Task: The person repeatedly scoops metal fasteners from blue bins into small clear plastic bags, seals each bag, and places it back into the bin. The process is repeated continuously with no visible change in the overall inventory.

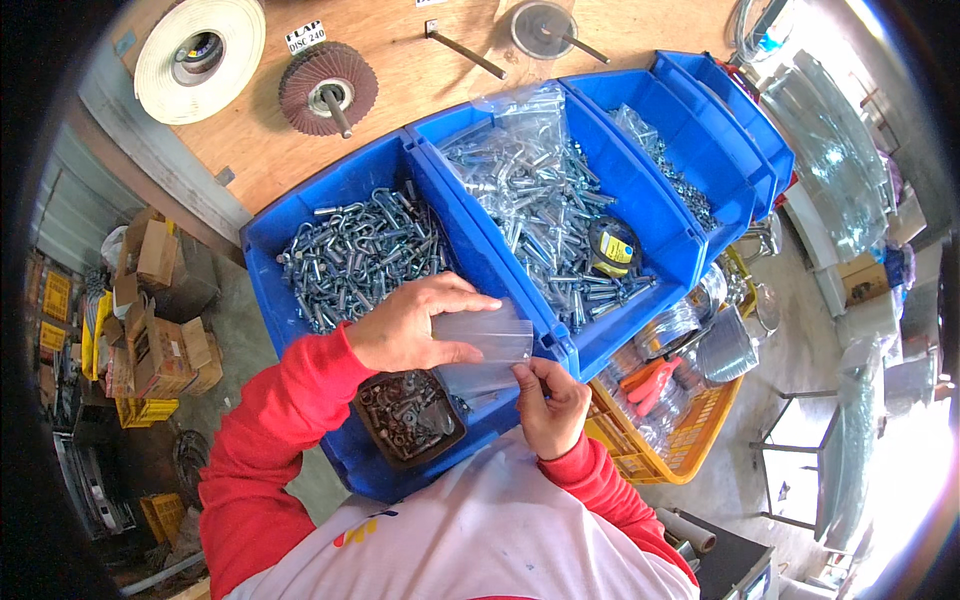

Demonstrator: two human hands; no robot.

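Head view shows two hands on one clear plastic bag [505, 345], above the front of the leftmost of at least four blue bins [320, 195], near one brown tray [432, 449] of fasteners. Left hand [405, 325], thumb and fingers partly spread, holds its left side; right hand [552, 408] pinches its right edge. It looks flat, thin, creased.

Plastic bag [505, 342]: clear, rectangular
Bag's state: flat, held by both hands [405, 325]
Bag's place: just six o'clock of view's centre
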